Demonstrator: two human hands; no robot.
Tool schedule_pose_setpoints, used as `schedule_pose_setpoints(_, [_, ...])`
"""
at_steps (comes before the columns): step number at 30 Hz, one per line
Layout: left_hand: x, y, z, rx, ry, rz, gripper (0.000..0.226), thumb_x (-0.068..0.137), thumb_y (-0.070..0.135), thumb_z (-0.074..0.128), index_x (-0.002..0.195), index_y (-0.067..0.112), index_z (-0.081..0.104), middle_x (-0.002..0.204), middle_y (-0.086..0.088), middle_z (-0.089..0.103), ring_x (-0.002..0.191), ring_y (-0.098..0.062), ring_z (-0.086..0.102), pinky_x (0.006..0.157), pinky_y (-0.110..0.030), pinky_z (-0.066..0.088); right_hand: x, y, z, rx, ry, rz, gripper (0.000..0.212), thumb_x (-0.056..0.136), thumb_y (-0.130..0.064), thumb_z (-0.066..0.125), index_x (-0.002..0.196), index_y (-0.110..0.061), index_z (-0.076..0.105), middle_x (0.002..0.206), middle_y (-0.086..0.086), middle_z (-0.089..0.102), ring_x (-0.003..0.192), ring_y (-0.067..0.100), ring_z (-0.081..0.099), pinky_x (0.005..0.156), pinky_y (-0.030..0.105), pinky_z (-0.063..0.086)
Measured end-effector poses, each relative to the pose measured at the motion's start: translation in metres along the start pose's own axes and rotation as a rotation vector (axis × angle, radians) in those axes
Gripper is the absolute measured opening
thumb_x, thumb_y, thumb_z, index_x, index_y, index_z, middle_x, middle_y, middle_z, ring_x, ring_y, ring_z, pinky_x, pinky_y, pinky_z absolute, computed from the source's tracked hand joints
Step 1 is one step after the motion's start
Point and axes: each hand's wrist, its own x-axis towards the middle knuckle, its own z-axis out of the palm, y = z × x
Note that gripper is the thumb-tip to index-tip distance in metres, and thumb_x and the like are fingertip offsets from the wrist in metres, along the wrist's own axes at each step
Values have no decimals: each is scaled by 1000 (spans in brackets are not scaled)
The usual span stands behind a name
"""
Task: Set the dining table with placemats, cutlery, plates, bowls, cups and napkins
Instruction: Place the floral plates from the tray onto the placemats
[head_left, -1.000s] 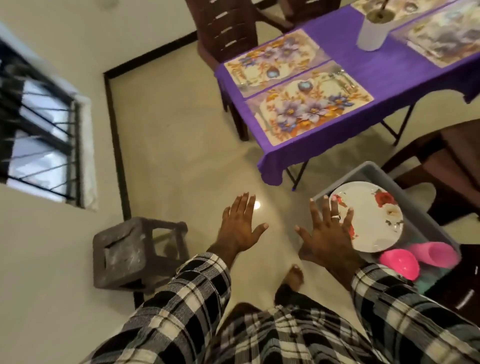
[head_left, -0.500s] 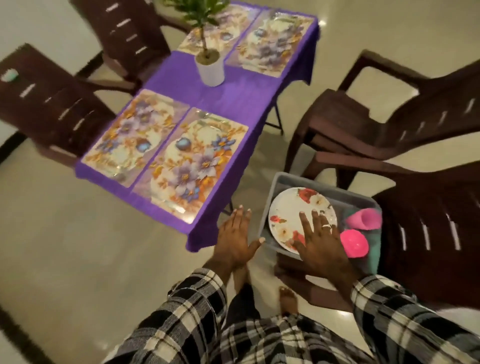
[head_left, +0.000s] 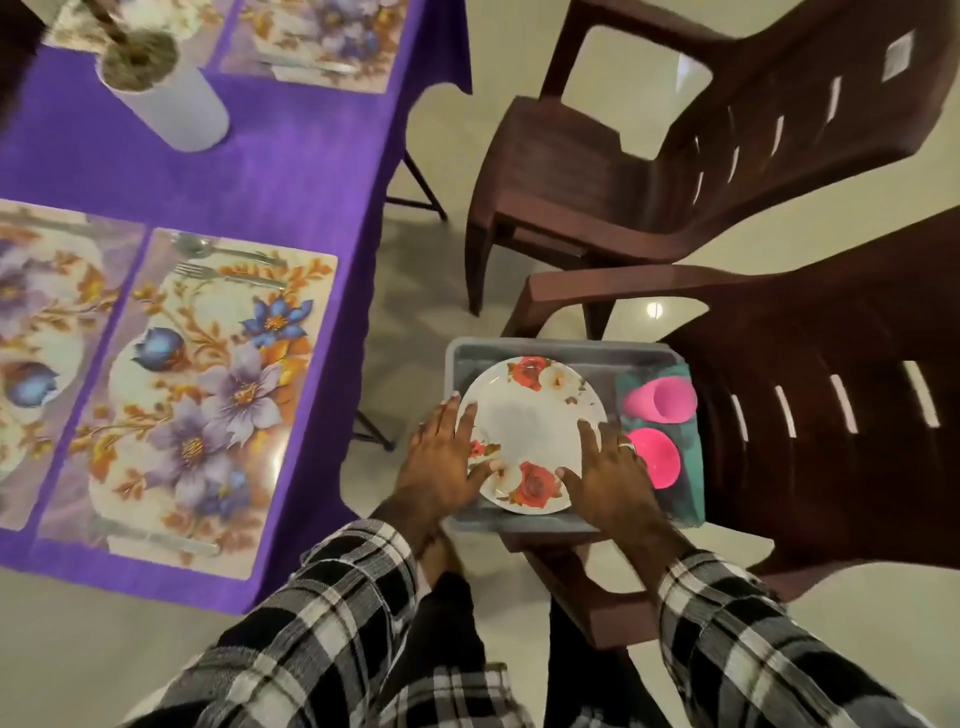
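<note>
Plate (head_left: 530, 415) in grey tub (head_left: 545, 351), flanked by left grip (head_left: 441, 462) and right grip (head_left: 613, 473), fingers spread flat on its rim; next, lifting onto worktop placemat (head_left: 192, 395) left of grips.

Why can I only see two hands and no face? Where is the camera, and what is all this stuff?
The camera sits on the person's head and looks down, so you see what they see: their own checked sleeves and both hands.

The left hand and the right hand lie with straight fingers on the two sides of a white plate painted with red flowers. Neither hand has lifted it.

The plate sits in a grey tub on a brown chair. Beside the plate in the tub are a pink cup lying on its side and a pink bowl.

To the left is the table with a purple cloth. A flowery placemat lies on it, with a spoon and a fork at its far end. A white plant pot stands farther back.
</note>
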Motion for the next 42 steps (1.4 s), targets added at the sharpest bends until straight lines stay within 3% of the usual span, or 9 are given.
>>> schedule_pose_setpoints(3, [32,-6,20,-23,18,-73,93,98,69,48,168,25,5,176,-11,9,161,-36,15,128,-59,23,50,14,21,39,-58,15,85,93,-57,60,158,-13,26,151,20,42,128,46,54,102,55,51])
schedule_pose_setpoints(14, [107,-2,80,-219,209,-387,88,96,64,61,163,18,27,173,-18,13,154,-44,27,114,-62,42,184,46,71,328,-38,253,89,88,-40,76,151,3,31,150,29,41,135,51,46,110,52,43])
schedule_pose_setpoints(19, [120,-2,79,-369,192,-470,94,90,71,61,160,17,30,162,-15,30,142,-43,46,108,-58,52,199,51,71,495,-38,382,95,81,-49,85,147,1,38,147,25,46,133,46,52,108,47,45])
schedule_pose_setpoints(25, [119,-7,57,-456,122,-453,96,86,85,48,159,23,35,154,-12,39,138,-37,50,110,-53,49,195,53,52,616,-45,442,67,72,-56,88,122,-15,70,123,10,68,109,34,68,86,36,55])
schedule_pose_setpoints(29, [119,-9,49,-687,88,-545,95,87,81,61,160,22,43,163,-9,36,147,-29,43,121,-51,41,188,55,28,718,-138,524,72,60,-55,90,116,-15,69,111,6,73,100,34,72,87,42,61])
schedule_pose_setpoints(33, [117,-24,46,-1016,53,-534,79,79,86,69,126,23,77,142,-10,66,136,-28,60,117,-56,46,170,53,11,704,-113,346,48,74,-47,88,110,-19,72,107,4,77,98,30,72,86,42,61])
schedule_pose_setpoints(36, [103,-5,18,-1021,36,-549,47,82,84,65,107,48,81,142,3,67,140,-19,55,122,-50,40,151,49,-4,709,-38,272,41,77,-42,88,109,-19,77,104,4,79,95,28,74,83,41,62])
schedule_pose_setpoints(39, [83,11,2,-973,34,-570,58,89,80,60,128,38,71,148,2,59,140,-25,53,116,-48,44,134,54,-18,725,-31,275,54,66,-57,84,105,-22,75,99,-1,78,90,26,75,80,45,64])
schedule_pose_setpoints(42, [66,29,-10,-877,32,-665,86,92,76,61,156,21,47,160,-8,49,143,-33,50,114,-48,46,119,65,-44,760,-42,261,47,70,-48,89,107,-21,75,97,-1,78,88,25,74,80,44,64])
